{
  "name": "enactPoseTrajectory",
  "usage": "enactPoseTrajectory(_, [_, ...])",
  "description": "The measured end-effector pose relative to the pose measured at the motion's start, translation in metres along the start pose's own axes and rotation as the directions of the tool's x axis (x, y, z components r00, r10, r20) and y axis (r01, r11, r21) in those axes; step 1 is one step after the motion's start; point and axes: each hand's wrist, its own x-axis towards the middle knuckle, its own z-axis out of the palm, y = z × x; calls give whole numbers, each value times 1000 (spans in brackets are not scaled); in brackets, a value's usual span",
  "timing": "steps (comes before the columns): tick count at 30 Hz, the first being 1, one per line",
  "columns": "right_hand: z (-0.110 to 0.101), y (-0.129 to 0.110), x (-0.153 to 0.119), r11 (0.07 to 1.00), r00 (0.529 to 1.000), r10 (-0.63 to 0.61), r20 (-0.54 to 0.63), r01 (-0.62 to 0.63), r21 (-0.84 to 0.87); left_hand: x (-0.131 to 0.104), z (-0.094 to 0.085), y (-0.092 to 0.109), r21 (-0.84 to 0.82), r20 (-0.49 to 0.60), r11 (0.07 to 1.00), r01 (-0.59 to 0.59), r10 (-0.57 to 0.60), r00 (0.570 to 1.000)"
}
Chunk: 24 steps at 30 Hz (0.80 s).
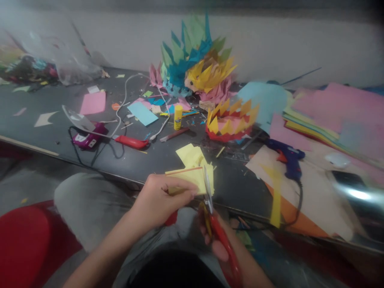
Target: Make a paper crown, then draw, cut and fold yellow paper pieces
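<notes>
Between the thumb and fingers of my left hand [163, 198] is a small stack of yellow paper [189, 178], held over the table's front edge. My right hand [217, 240] grips red-handled scissors [222, 236], their blades pointing up and away from me. Those blades stand at the right end of the stack, one seen in front of the paper; whether they cut into it I cannot tell. Just behind the stack lie loose yellow paper pieces [190, 155] on the dark table. Most of my right fingers are hidden behind the scissor handles.
Beyond stand a yellow glue stick [178, 118], a yellow-and-red paper crown [231, 124] and a spiky paper figure [192, 60]. A red-handled corded tool [132, 141] and purple power socket [90, 136] lie left. At right are a blue glue gun [289, 156] and coloured paper sheets [330, 108].
</notes>
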Motion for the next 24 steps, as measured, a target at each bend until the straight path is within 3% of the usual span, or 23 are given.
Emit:
enactPoseTrajectory(8, [2,2,0,977,978,207,-29,-205,61,-2,1,-1,2,-19,1000,-6,6,1000])
enactPoseTrajectory(14, [-3,7,7,995,995,95,-16,-95,1,-1,1,-1,-1,-11,1000,8,-8,1000])
enactPoseTrajectory(21, [-5,11,12,996,995,85,48,-86,7,-2,1,1,-34,-17,999,40,-40,999])
enactPoseTrajectory(24, [-4,10,8,999,999,-7,51,5,42,-2,1,1,-61,-27,996,62,-63,998])
